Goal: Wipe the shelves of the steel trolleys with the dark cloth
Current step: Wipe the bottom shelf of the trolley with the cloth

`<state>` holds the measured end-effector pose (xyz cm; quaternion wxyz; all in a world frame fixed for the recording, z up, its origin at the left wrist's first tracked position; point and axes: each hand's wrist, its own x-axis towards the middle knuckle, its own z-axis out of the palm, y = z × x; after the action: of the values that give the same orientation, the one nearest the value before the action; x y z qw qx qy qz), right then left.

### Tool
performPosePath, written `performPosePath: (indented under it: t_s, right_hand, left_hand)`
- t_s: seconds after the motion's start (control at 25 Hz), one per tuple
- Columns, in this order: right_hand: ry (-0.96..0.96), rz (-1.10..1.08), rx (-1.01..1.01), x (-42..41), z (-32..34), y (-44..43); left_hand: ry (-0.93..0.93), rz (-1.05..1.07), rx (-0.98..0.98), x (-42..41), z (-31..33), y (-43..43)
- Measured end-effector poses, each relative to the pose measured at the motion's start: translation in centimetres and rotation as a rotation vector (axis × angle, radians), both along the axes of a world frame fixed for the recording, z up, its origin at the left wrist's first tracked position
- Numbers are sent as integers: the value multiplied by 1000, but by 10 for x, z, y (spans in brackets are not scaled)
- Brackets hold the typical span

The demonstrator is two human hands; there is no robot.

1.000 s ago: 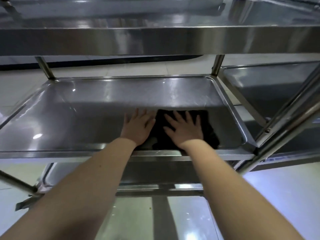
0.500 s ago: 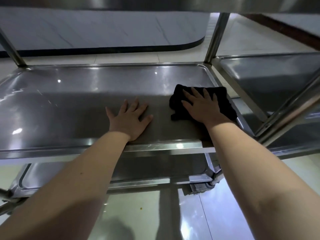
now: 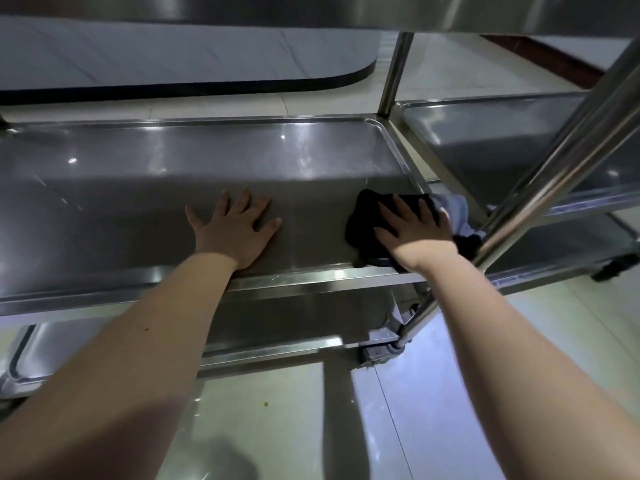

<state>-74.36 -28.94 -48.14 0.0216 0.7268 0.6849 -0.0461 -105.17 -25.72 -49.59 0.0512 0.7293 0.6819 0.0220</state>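
Note:
The dark cloth (image 3: 362,221) lies crumpled at the near right corner of the steel trolley's middle shelf (image 3: 173,188). My right hand (image 3: 410,230) lies flat on top of it, fingers spread, pressing it onto the steel beside the right rim. Part of the cloth bunches up past my fingertips against the rim. My left hand (image 3: 235,226) rests palm down on the bare shelf, a little to the left of the cloth and apart from it, holding nothing.
A slanted steel post (image 3: 568,161) crosses close to my right hand. A second trolley's shelf (image 3: 502,140) stands to the right. The upper shelf (image 3: 346,8) hangs overhead, a lower shelf (image 3: 277,348) sits underneath, and a caster (image 3: 377,355) rests on the tiled floor.
My right hand has slid the cloth rightward to the shelf's near right corner. My left hand came off the cloth and now lies on bare steel. My view dropped below the upper shelf.

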Motion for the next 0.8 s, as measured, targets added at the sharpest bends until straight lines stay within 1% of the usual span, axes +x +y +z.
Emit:
performPosePath:
  t_s: [0.04,0.12,0.2,0.24,0.32,0.44,0.52,0.6,0.64,0.72,0.8]
  right_hand:
    - [11,9,-6,-28,-2,3]
    - [58,106,-37,-91,-6,4]
    - [105,196,-53,-116,-7,2]
    - [109,210,-52,-106,-7,2]
    - [56,177,-10,-58,-4,1]
    - [29,27,-13,15,4,3]
    - [2,-62,-7,21,3,3]
    - [-8,-78,-16,-15,0,4]
    - [7,-45,-32,-43,-2,2]
    - [40,81,-51,-100,-8,-4]
    - [62,166,-71,-119,-8,-6]
  left_hand:
    - [4,0,3,0,0,-1]
    - [8,-2,-1,-1,1,-2]
    - [10,0,0,-3,2,-2]
    - [9,-1,5,-4,2,-1]
    - [6,1,14,-4,2,-2]
    - [15,-3,20,2,2,-2]
    - [23,3,25,6,2,-3]
    - [25,5,25,8,2,-4]
    - [25,3,20,8,3,-5]
    - [24,-5,5,6,4,-5]
    - [21,-10,-9,4,5,-6]
